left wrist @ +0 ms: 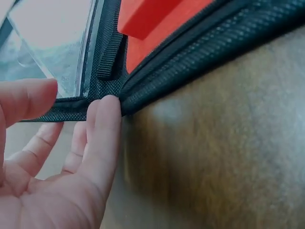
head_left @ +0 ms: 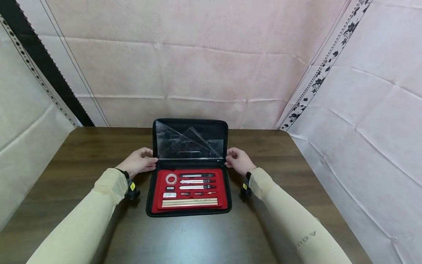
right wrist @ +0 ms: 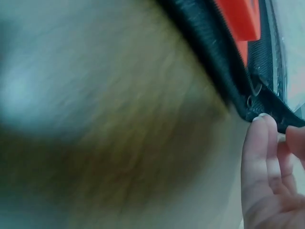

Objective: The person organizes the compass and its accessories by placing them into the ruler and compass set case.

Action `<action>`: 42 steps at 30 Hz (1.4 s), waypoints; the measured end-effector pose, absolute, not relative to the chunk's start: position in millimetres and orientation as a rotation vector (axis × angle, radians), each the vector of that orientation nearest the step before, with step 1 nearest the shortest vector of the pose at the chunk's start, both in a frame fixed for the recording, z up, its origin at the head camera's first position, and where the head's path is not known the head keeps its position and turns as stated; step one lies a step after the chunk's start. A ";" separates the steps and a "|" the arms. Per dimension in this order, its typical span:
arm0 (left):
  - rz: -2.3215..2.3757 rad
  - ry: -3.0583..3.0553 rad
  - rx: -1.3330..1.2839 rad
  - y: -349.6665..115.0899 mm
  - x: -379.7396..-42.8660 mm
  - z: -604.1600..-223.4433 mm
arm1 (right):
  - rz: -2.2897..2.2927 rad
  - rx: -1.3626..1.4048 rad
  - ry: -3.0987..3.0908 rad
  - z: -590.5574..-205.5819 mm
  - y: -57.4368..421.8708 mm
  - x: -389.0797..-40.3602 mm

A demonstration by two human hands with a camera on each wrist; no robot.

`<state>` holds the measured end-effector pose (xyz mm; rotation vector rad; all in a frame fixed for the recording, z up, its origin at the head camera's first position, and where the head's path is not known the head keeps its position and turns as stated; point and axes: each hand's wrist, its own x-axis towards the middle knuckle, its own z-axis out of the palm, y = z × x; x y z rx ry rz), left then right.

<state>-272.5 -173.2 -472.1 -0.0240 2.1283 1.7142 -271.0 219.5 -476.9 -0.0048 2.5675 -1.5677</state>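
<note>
An unzipped black drafting-set case (head_left: 190, 215) stands on the table with its lid (head_left: 190, 123) raised toward the back. Its red tray (head_left: 221, 183) holds a white tape ring (head_left: 171, 179), metal compasses (head_left: 194, 181), a white eraser (head_left: 169, 195) and pale wooden pencils (head_left: 189, 202). Clear set squares (head_left: 184, 141) show through the lid's pocket. At the left hinge corner, my left hand (head_left: 140, 161) holds the lid's edge, thumb inside and fingers behind. Opposite it, my right hand (head_left: 240, 160) holds the right edge by the hinge; its thumb is partly cut off in the right wrist view.
The brown wooden table (head_left: 191, 242) extends on both sides and in front of the case. Pale pink creased sheeting (head_left: 204, 73) hangs behind the table, with white sheeting (head_left: 372, 110) on the right. Both forearms wear cream sleeves (head_left: 79, 216).
</note>
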 end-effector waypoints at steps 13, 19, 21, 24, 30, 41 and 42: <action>1.642 2.176 0.102 -181.9 -262.1 -472.6 | -1.347 -0.073 2.686 -485.7 222.2 -255.9; 1.578 2.209 0.103 -184.6 -261.4 -474.9 | -1.305 0.037 2.735 -487.4 219.4 -251.9; 1.570 2.202 0.120 -187.0 -260.9 -474.6 | -1.233 0.029 2.782 -488.9 219.5 -252.3; 1.504 2.231 0.153 -189.6 -259.3 -472.4 | -1.224 0.029 2.776 -490.8 219.6 -253.5; 1.117 2.518 0.334 -179.8 -253.9 -464.4 | -1.425 0.061 2.574 -491.3 221.3 -258.9; 1.101 2.546 0.300 -178.4 -253.8 -466.4 | -1.484 0.064 2.490 -501.4 228.8 -274.9; 1.100 2.542 0.298 -179.1 -253.9 -466.1 | -1.505 0.074 2.480 -502.0 228.3 -275.6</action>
